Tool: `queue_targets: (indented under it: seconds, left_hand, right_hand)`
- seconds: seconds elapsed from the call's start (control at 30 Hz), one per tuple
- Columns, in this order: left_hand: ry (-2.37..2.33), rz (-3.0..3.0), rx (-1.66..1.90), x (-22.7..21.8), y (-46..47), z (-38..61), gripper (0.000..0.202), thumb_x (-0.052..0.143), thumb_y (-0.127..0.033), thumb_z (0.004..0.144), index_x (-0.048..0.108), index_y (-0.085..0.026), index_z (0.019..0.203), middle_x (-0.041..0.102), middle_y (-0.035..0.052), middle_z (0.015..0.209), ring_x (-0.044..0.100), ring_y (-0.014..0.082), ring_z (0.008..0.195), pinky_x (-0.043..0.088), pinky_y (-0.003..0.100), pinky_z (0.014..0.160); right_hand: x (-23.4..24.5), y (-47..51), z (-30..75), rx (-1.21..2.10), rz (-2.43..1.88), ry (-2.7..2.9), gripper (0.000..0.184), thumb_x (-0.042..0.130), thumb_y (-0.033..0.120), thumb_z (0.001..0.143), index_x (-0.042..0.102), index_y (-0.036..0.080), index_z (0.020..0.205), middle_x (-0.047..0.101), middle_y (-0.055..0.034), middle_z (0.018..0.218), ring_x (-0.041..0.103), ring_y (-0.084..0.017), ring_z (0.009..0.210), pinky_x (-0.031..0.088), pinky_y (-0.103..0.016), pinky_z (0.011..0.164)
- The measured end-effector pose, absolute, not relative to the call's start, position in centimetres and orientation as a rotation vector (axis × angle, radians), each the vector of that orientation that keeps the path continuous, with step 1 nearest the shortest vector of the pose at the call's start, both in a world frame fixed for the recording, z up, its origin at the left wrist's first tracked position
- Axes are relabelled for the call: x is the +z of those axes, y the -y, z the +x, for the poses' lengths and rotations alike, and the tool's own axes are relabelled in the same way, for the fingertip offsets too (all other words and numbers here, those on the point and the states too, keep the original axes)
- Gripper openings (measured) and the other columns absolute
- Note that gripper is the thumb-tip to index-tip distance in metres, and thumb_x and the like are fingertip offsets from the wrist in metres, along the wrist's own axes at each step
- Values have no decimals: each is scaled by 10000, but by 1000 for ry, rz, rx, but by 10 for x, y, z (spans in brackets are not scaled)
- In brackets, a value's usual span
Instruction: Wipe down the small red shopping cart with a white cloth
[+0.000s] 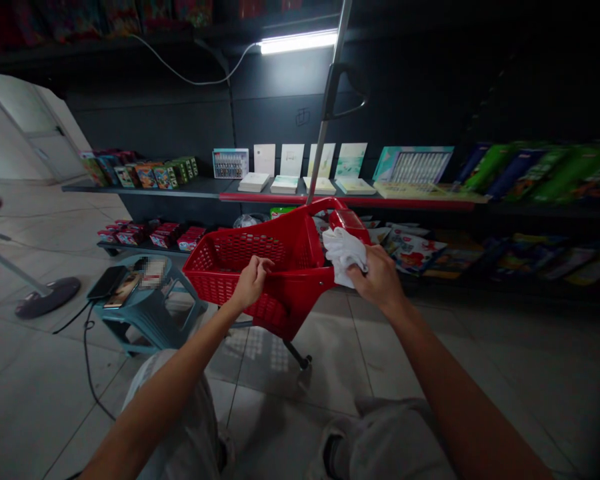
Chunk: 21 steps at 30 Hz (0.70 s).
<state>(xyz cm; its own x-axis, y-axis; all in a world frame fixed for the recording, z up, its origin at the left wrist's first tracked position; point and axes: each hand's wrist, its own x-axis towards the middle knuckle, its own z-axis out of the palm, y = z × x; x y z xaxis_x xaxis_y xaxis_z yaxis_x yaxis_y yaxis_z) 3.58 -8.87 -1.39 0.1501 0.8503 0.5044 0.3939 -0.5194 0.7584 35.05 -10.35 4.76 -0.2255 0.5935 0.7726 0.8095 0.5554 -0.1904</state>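
Observation:
A small red plastic shopping cart (pixel 290 297) with perforated basket walls stands in front of me. My left hand (pixel 253 281) is at its near rim, fingers bent over the edge. In my right hand (pixel 377 273) is a crumpled white cloth (pixel 345 255), pressed against the cart's right end by the red handle part (pixel 349 220). The cloth covers some of that end, and what lies under it is hidden. The visible inside of the basket shows bare red walls.
Behind the cart runs a dark shelf with a red front edge (pixel 275 198), bearing upright booklets (pixel 291 160) and boxed sets. A metal pole (pixel 325 127) rises behind the cart. At left are a blue-grey stool (pixel 135 323) with phones and cables, and a round stand base (pixel 47 298).

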Motion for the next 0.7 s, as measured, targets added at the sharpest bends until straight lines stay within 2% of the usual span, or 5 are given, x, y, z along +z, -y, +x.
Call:
queue_targets:
  seconds: [0.17,0.27,0.47,0.57,0.7]
  left_hand:
    - [-1406,2121,1253,-24,91,45,228,369,-262,1031,594,-247,998,738,27,1033,663,185,915,467,329,882]
    - [-1461,2163,1229,-23,93,49,207,412,-249,1018,619,-244,1017,746,23,1009,651,195,891,463,336,859]
    - [-1485,2197,1158,-18,94,50,91,541,-230,949,610,-241,891,766,10,991,617,193,797,452,335,805]
    - [-1458,2197,1146,-16,96,48,105,527,-255,962,615,-240,907,752,7,969,606,186,794,444,325,805]
    - [-1365,2184,1165,-13,98,44,166,578,-368,961,620,-228,882,726,-1,912,598,174,801,438,317,842]
  right_hand:
    - [48,103,349,-309,-1158,1925,90,510,304,816,543,236,768,618,-78,743,534,-259,734,423,-380,712]
    - [48,103,348,-317,-1175,1915,99,505,307,813,540,235,754,610,-77,735,521,-259,731,415,-381,714]
    - [48,105,346,-328,-1184,1909,114,503,313,823,542,232,753,614,-83,729,524,-263,735,401,-377,701]
    - [49,107,344,-344,-1191,1906,117,500,313,829,527,235,747,618,-81,728,529,-261,733,398,-375,699]
    - [50,106,343,-378,-1234,1895,134,506,326,828,501,244,722,620,-84,710,534,-264,716,396,-374,686]
